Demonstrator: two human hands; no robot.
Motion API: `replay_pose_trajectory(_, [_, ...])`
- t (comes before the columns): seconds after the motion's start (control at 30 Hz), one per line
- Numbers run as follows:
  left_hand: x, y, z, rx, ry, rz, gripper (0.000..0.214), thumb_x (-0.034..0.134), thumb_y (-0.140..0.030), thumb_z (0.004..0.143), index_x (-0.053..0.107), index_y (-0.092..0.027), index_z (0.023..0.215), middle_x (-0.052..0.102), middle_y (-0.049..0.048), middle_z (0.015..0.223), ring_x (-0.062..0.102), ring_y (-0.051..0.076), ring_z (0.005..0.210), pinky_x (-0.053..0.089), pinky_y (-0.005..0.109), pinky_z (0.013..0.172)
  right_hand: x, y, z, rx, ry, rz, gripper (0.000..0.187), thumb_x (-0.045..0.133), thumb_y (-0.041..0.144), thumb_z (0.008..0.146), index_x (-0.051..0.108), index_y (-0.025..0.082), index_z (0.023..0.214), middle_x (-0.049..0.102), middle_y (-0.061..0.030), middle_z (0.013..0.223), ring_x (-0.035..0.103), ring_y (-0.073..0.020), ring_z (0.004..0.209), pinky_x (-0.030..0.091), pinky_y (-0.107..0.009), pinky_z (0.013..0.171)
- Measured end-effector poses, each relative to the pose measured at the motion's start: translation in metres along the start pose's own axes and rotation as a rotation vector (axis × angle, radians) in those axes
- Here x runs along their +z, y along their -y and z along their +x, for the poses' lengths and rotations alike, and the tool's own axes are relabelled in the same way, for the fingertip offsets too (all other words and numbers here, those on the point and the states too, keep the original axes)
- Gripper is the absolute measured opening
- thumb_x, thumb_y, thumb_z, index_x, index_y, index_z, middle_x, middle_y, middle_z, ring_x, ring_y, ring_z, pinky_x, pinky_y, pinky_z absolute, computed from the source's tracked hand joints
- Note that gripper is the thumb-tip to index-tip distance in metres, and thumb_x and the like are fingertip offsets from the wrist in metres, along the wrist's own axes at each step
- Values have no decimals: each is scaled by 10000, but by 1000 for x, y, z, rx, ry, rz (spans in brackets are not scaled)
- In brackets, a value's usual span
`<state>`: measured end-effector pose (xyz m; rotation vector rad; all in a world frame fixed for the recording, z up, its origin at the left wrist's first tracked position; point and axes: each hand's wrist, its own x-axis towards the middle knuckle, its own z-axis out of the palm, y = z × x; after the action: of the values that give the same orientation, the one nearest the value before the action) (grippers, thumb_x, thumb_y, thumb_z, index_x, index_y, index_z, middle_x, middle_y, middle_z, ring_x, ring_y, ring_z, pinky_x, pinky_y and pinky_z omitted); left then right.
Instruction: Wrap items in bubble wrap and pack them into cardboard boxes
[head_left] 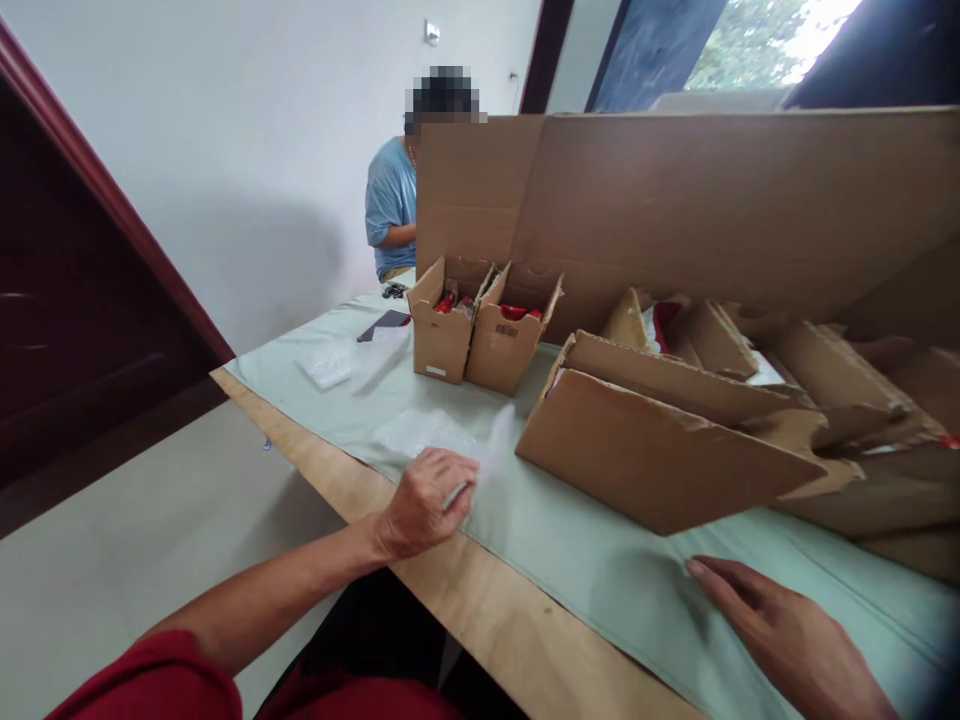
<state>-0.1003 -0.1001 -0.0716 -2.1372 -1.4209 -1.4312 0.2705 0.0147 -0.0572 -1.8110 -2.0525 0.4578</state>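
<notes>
Left fingers [445, 464] pinch clear plastic [498, 440]; right fingers [721, 584] hang loose, empty.
Risk: thin plastic may slip if pinch slackens.

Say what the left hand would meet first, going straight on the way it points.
The left hand, past the clear plastic right at it, would probably first meet the left end of the long cardboard box, though depth is hard to judge here.
</notes>
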Motion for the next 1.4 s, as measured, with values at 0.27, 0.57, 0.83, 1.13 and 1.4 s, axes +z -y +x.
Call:
replay_pose_trajectory(0.27, [49, -64, -24, 21, 139, -271, 115, 534, -125, 959, 629, -179, 998, 785, 68, 961, 729, 204, 886, 562, 358, 806, 33, 61, -70, 188, 388, 807, 860, 683, 733, 758, 577, 170, 1400, 747, -94, 888, 700, -236, 721, 549, -333, 574])
replay_pose_trajectory(0.57, [33, -45, -32, -29, 359, -21, 178, 630, -144, 880, 660, -170, 1053, 746, 110, 1118, 679, 259, 1037, 534, 434, 916, 49, 76, -67, 80, 222, 942, 771, 822, 600, 710, 591, 198, 1326, 663, -19, 832, 612, -159, 704, 501, -275, 618])
replay_pose_trajectory(0.83, [25, -32, -35, -102, 418, -107, 147, 632, -106, 851, 687, -200, 949, 753, 82, 1080, 689, 241, 993, 540, 423, 893, 30, 22, -64, -90, -69, 321, 432, 610, 490, 834, 723, 215, 1147, 730, -88, 946, 676, -268, 869, 556, -437, 828])
replay_pose_trajectory(1.13, [42, -22, -24, -140, 472, -24, 199, 567, -63, 875, 678, -202, 965, 700, 74, 995, 667, 231, 945, 559, 386, 843, 84, 54, -45, -640, -203, -149, 197, 539, 243, 962, 729, 205, 1003, 741, -110, 1043, 640, -270, 912, 477, -408, 789])
replay_pose_trajectory(1.4, [50, -16, -17, -203, 453, -1, 264, 599, -96, 859, 644, -215, 1090, 637, 78, 1062, 652, 238, 983, 576, 377, 850, 81, 64, -56, -648, -379, -46, 159, 556, 191, 988, 650, 205, 860, 735, -91, 1077, 637, -239, 961, 408, -385, 865])
